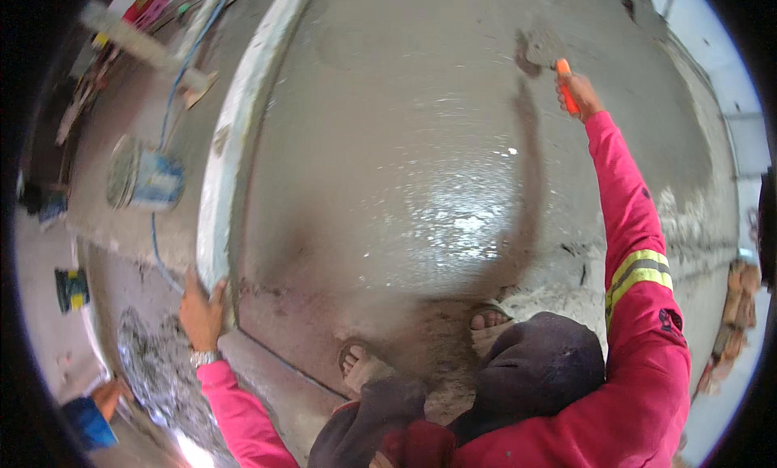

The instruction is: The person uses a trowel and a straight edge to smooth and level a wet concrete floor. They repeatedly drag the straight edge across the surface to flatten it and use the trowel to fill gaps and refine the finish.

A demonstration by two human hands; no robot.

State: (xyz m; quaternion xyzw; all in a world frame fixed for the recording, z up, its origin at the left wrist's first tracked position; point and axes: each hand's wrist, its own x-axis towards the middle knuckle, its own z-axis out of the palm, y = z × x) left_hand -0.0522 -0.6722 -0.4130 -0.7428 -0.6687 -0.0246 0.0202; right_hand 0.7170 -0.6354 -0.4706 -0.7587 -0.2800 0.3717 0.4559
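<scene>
Stretched far forward at the right, my right hand (pixel 576 94) is closed round the orange handle of a trowel (pixel 545 47). The trowel's grey, mortar-coated blade lies at the wet cement surface (pixel 388 136), beside a darker patch. A curved dark streak runs from there back toward my feet. At the near end of a long pale board (pixel 225 164), my left hand (pixel 202 312) grips with thumb and fingers on either side. This board borders the wet cement on its left.
Left of the board stands a bucket (pixel 150 175) with a blue hose (pixel 174 87) beside it. A grey mortar heap (pixel 154 363) lies lower left, near another person's hand (pixel 109 395). Bricks (pixel 735 314) are stacked at far right. My sandalled feet (pixel 354 360) are at the near edge.
</scene>
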